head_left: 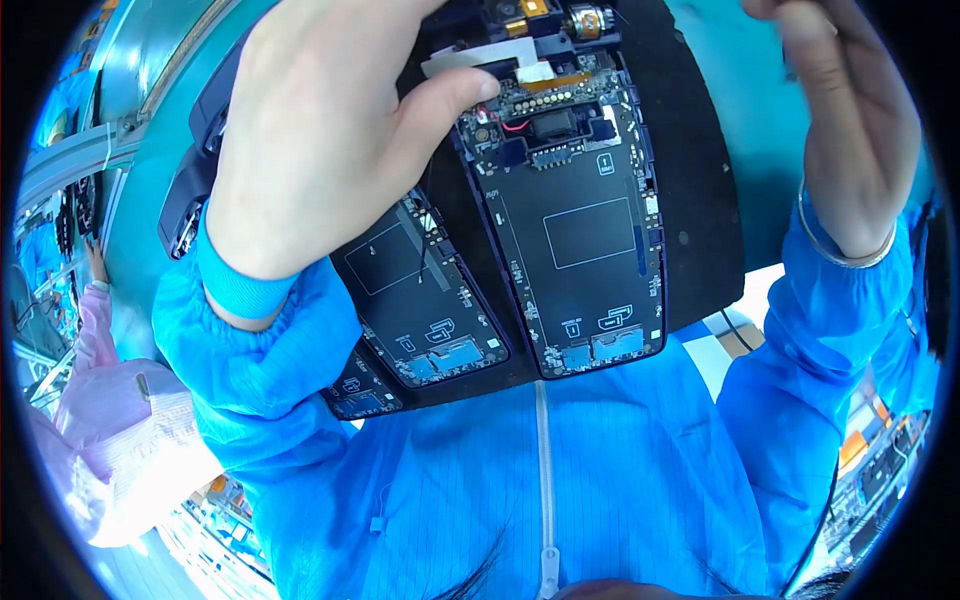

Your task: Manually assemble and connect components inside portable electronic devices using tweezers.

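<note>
Two long handheld electronic devices with exposed black circuit boards lie side by side. My left hand reaches across the upper part of the left device. Its thumb is stretched out onto the upper left corner of the right device, just below a whitish strip. The other fingers are cut off by the upper edge of the picture. My right hand is raised at the upper right, apart from the devices. Its thumb and fingers are bent together, and what they hold, if anything, is cut off.
A black mat lies under the devices on a teal bench. Part of another board shows at the lower left, and dark casings lie beyond my left wrist. A person in a pink sleeve works at far left.
</note>
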### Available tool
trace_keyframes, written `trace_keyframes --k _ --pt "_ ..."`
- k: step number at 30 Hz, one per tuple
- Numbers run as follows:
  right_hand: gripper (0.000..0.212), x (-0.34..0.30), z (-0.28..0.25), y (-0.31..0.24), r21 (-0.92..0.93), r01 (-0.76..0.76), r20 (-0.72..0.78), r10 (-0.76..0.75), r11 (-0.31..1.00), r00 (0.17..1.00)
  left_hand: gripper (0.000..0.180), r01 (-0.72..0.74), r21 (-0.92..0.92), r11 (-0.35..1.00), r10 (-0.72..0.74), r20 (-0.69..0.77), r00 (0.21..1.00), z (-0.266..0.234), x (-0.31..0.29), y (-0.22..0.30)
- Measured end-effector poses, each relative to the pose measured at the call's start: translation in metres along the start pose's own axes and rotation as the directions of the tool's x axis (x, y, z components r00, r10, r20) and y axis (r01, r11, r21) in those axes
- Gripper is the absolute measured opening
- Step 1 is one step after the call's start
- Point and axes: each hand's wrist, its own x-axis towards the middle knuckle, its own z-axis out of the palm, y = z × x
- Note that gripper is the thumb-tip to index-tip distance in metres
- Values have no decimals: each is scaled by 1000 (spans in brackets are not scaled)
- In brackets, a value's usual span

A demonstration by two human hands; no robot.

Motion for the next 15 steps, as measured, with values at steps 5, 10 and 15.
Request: trace_keyframes --k 5,10,15 --pt "22 -17 13 -2 318 -299 -34 326 900 945 46 4 -31 1000 -4 7 1000 13 3 -1" --pt "27 -30 30 9 643 -333 97 358 689 929 46 17 -55 998 -17 7 1000 34 13 -4" --pt "29 -34 39 5 675 -315 124 319 668 940 44 -158 -140 977 153 -49 987 39 12 -13"
